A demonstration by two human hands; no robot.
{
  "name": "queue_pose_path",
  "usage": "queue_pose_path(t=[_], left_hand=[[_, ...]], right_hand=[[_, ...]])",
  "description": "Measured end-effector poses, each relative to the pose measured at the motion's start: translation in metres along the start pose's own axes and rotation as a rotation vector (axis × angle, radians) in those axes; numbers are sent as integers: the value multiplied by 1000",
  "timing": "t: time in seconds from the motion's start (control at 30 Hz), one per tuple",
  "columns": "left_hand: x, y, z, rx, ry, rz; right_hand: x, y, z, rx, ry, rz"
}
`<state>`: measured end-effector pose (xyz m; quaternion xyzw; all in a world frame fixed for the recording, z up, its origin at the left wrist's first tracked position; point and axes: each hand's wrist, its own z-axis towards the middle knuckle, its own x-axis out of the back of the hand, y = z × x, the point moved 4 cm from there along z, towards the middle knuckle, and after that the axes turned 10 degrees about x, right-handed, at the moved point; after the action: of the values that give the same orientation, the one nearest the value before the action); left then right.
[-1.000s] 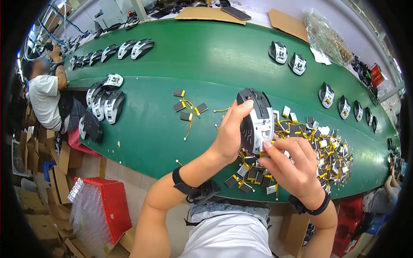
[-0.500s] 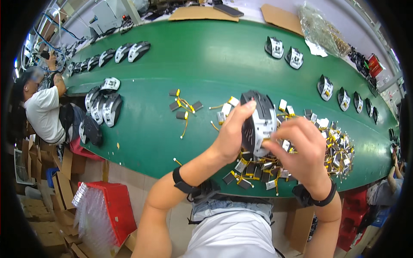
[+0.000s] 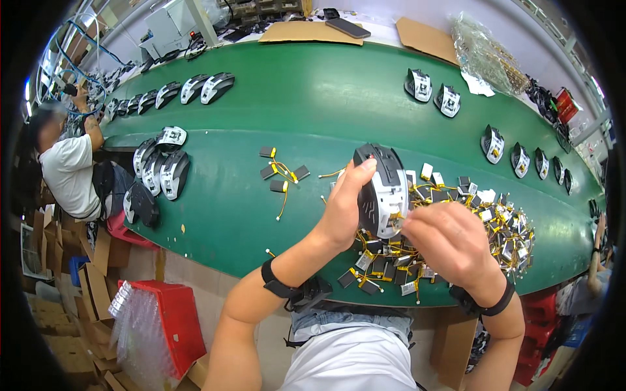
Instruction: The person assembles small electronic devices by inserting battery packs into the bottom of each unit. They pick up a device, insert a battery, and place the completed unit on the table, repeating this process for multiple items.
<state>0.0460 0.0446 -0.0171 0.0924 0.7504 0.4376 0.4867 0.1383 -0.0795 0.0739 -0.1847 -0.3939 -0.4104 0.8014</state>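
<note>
My left hand (image 3: 340,212) grips a black-and-white computer mouse (image 3: 386,186) from its left side, thumb on the top end. The mouse is held upright over the green table, its white inner face turned up and to the right. At its lower end, my right hand (image 3: 450,242) is closed with thumb and fingertips pinched beside a small yellow part; what lies between them is too small to make out. Beneath and right of my hands spreads a pile of small battery packs (image 3: 508,238) with yellow tape and thin leads. A few loose battery packs (image 3: 278,186) lie to the left.
More computer mice (image 3: 175,174) cluster at the left, with a row of mice (image 3: 216,88) beyond and others (image 3: 493,143) along the right. Cardboard (image 3: 313,32) and plastic wrap (image 3: 486,55) lie at the back. A co-worker (image 3: 68,159) sits at the left; a red crate (image 3: 176,319) stands below.
The mouse and both hands have shifted slightly left in the picture, as the view has tilted a little. My right fingertips stay at the mouse's lower end, more tightly bunched.
</note>
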Motion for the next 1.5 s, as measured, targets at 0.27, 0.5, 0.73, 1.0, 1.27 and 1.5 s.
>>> queue_pose_path(t=[0.27, 0.5, 0.73, 1.0, 1.27, 1.5], left_hand=[[-8, 15, -10, -264, 209, -61], [-15, 26, -7, -190, 259, -211], [-37, 24, -9, -113, 69, -180], [-54, 18, 5, -55, 69, -119], [-66, 8, 47, 134, -102, 13], [-10, 26, 176, 203, 127, 533]], right_hand=[[-34, 1, 8, -375, 349, -32], [-36, -25, 14, -367, 144, -254], [-14, -10, -15, -181, 268, -178], [-4, -8, -25, -279, 179, -189], [27, 6, -69, -450, 233, 114], [69, -10, -137, -656, 143, 158]])
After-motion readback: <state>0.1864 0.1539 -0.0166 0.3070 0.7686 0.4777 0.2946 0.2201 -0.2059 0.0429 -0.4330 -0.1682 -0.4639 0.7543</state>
